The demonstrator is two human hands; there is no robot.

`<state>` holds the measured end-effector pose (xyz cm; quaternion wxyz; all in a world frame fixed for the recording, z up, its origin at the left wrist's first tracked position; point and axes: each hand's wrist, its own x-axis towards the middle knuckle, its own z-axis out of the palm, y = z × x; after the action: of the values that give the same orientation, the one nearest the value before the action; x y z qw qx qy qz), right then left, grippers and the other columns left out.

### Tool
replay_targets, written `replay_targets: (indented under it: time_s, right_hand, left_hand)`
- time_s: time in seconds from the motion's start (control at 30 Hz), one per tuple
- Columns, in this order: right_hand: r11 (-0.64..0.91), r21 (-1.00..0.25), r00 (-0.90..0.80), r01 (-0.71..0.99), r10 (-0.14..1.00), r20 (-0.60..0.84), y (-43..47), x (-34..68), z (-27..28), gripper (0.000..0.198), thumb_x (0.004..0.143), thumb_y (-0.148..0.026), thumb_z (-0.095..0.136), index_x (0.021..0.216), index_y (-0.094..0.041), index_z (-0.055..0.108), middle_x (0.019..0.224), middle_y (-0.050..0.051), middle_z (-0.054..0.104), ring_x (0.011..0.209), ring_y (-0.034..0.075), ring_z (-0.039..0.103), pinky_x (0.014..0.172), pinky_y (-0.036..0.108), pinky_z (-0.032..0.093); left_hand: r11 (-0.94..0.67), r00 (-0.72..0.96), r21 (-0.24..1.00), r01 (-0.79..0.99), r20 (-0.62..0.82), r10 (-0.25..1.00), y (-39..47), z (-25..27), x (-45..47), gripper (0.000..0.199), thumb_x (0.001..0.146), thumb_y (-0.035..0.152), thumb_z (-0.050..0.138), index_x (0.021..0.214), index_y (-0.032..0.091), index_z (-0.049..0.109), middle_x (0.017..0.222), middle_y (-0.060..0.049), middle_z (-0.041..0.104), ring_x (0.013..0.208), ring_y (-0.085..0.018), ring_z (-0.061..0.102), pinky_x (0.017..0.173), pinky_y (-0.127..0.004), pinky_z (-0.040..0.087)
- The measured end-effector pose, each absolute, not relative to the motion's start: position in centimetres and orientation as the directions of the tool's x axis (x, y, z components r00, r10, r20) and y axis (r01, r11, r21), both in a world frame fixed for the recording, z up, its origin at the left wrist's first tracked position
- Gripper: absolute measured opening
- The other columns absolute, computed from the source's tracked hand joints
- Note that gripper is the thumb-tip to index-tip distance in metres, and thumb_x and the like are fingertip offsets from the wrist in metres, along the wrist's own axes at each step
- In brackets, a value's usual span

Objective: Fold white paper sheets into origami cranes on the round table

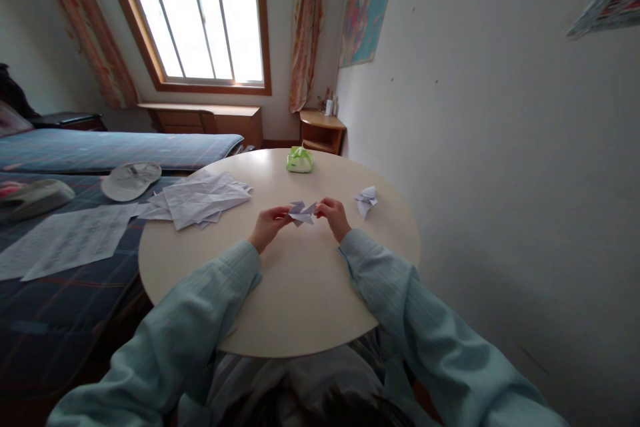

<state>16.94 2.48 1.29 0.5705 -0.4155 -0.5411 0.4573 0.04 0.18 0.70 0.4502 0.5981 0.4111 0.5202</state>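
Observation:
Between my hands, above the round table, is a small folded piece of white paper with several pointed flaps. My left hand pinches its left side. The fingers of my right hand are closed on a flap at its right side. To the right of my right hand, a second folded paper piece stands on the tabletop. A loose stack of creased white sheets lies at the table's left edge, apart from my left hand.
A green tissue packet sits near the table's far edge. At left, a bed with a plaid cover holds a white cap and printed sheets. The white wall runs close along the right side.

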Motion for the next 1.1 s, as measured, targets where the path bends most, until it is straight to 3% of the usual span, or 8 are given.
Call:
replay_targets:
  time_s: [0.47,1.1]
  right_hand:
    - [-0.045,-0.955,-0.061,-0.292,0.998,-0.029,2.63,17.05,1.03,0.005,0.051,-0.018,0.052,0.047,-0.015,0.054,0.048,-0.002,0.053,0.045,0.007,0.045,0.046,0.021,0.035]
    - [-0.094,-0.942,-0.055,-0.323,0.995,-0.081,2.94,17.07,0.76,0.006,0.053,-0.018,0.051,0.050,-0.015,0.055,0.048,-0.002,0.053,0.045,0.008,0.045,0.046,0.022,0.035]
  left_hand:
    - [-0.345,0.123,0.936,0.074,0.335,0.934,0.73,0.16,-0.10,0.036,0.055,0.037,0.069,0.081,0.013,0.068,0.089,-0.009,0.067,0.082,-0.022,0.060,0.079,-0.034,0.046]
    - [-0.359,0.134,0.930,0.081,0.347,0.928,0.76,0.07,-0.08,0.034,0.056,0.038,0.068,0.081,0.014,0.067,0.086,-0.008,0.068,0.080,-0.022,0.061,0.076,-0.033,0.046]
